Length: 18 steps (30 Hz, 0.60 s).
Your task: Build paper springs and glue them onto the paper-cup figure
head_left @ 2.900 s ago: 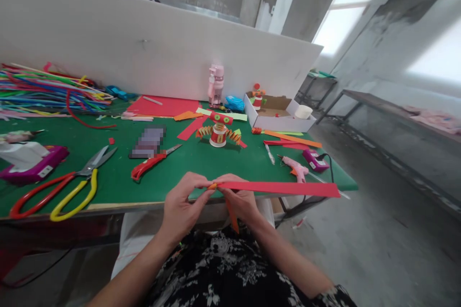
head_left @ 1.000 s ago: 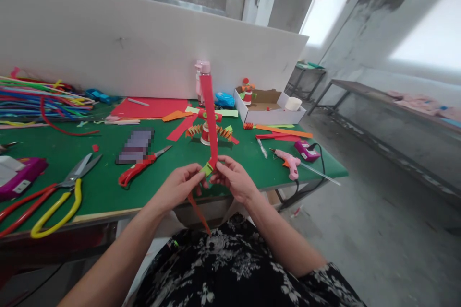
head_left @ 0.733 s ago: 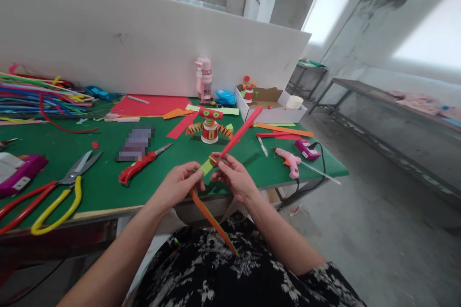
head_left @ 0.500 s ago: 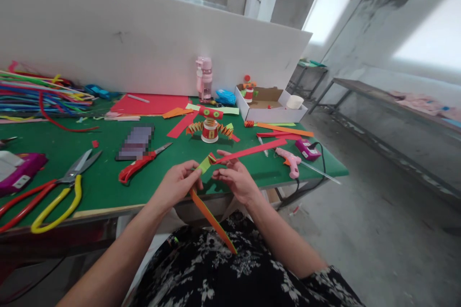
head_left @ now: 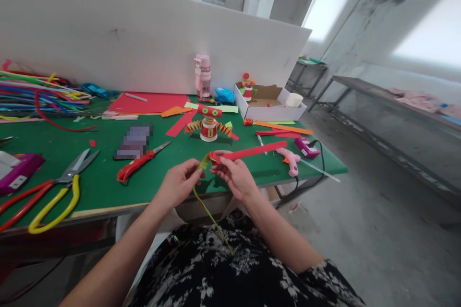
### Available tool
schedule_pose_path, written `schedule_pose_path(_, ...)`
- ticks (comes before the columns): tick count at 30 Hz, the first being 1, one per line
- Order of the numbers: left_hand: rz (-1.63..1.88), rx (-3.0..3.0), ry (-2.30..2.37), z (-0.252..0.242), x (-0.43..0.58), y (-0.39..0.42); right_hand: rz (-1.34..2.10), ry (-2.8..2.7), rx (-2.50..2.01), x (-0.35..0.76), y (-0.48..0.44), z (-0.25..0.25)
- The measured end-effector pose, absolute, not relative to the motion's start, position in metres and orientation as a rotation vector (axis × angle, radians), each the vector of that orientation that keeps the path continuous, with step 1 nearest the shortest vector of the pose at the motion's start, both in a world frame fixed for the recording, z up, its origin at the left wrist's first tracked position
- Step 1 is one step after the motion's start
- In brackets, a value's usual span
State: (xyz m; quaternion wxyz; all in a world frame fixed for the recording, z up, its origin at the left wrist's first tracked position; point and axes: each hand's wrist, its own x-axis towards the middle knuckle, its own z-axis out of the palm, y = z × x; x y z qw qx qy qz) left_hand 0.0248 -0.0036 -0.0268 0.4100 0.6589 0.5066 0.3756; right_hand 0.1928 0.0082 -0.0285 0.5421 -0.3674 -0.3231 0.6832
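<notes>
My left hand (head_left: 179, 183) and my right hand (head_left: 235, 176) meet just above the near edge of the green table (head_left: 108, 187), both pinched on the folded joint of two paper strips. A red strip (head_left: 252, 151) runs from the joint out to the right, level over the table. A thin green-orange strip (head_left: 211, 216) hangs from the joint down toward my lap. Beyond my hands a small paper figure (head_left: 209, 127) with a red cup body and folded orange arms stands upright on the table.
Red-handled scissors (head_left: 135, 165) and big yellow-and-red scissors (head_left: 54, 196) lie at left. A pink glue gun (head_left: 291, 159) with its cord lies at right. Behind are a white box (head_left: 268, 104), a pink bottle (head_left: 203, 76), red paper and a heap of pipe cleaners (head_left: 39, 96).
The red strip swung from upright, down to the right, and now lies level. The hanging strip turned edge-on and looks thinner. My hands stayed at the joint.
</notes>
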Motion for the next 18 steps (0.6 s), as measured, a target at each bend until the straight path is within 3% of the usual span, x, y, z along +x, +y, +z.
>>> schedule_pose_path(11,1.044,1.309,1.105,-0.014,0.031,-0.003,1.252,-1.066,-0.988,0.184,0.002,-0.024)
schedule_pose_path(18,1.146,1.254,1.164,-0.026,0.031,-0.001,1.265,-1.095,-0.976,0.181,-0.002,-0.022)
